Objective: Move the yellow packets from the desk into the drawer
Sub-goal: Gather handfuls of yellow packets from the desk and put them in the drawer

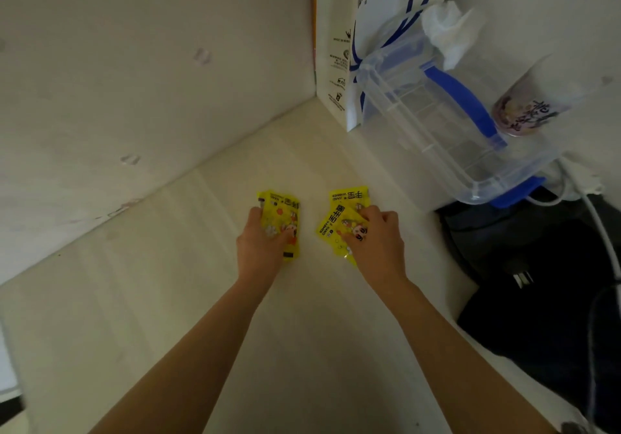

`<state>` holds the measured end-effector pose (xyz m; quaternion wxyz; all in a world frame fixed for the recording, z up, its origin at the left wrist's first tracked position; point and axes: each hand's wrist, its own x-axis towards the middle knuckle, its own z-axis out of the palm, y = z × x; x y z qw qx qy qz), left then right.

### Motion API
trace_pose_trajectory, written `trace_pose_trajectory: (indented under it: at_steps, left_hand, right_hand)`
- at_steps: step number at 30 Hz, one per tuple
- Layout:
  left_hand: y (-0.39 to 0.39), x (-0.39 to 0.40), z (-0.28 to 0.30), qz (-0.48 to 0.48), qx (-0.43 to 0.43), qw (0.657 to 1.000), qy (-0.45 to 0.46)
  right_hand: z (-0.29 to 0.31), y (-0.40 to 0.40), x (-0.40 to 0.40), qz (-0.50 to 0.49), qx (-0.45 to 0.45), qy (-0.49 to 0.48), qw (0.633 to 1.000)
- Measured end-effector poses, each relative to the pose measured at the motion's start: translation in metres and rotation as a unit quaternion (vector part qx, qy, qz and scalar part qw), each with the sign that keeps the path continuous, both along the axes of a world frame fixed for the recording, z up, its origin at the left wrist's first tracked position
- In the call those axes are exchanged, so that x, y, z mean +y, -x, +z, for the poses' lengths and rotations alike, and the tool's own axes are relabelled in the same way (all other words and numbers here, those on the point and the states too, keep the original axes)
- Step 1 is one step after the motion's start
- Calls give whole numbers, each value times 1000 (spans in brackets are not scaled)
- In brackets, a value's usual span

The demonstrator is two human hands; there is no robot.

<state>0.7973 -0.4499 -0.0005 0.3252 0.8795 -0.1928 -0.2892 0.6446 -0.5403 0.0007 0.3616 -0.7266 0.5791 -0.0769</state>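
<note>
So we're at the grab stage here. Over at centre-left of the frame our left hand (260,243) has its fingers curled round one yellow packet (280,221), thumb side on its left edge, packet lying on the pale desk (151,316). Moving right, just past the middle, our right hand (376,238) is pinching down on two more packets: a front packet (336,228) tilted on a diagonal, overlapping a rear packet (347,195) that pokes out above it. We can't tell whether the rear one is actually caught in the grip or just sitting under the front one.

Tip for doing this bit well: we'd slide the thumb under the whole stack on the right before lifting, since slick foil pouches probably skate off each other. Squeeze flat, not at a corner.

Upper right there's a clear plastic box (447,124) with blue clips in front of a coffee bag (379,13). No drawer in view yet, so we've got to find that next.
</note>
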Motion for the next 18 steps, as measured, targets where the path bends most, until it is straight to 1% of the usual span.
trace_pose_trajectory:
  at_steps: [5,8,11,15,18]
  left_hand:
    - [24,61,13,26,16,999,15]
    - [42,94,22,36,29,999,27]
    - [59,128,28,36,45,998,30]
    - [74,167,33,10,58,998,36]
    - [77,191,35,-17,51,998,42]
  right_hand:
    - [8,28,41,-5,-22,-12,1000]
    - [10,46,72,-6,-24,-28,999]
    - [14,62,106,-14,-45,-53,998]
    - [26,80,154,-15,-40,-54,998]
    - [28,90,186,-27,-35,-42,998]
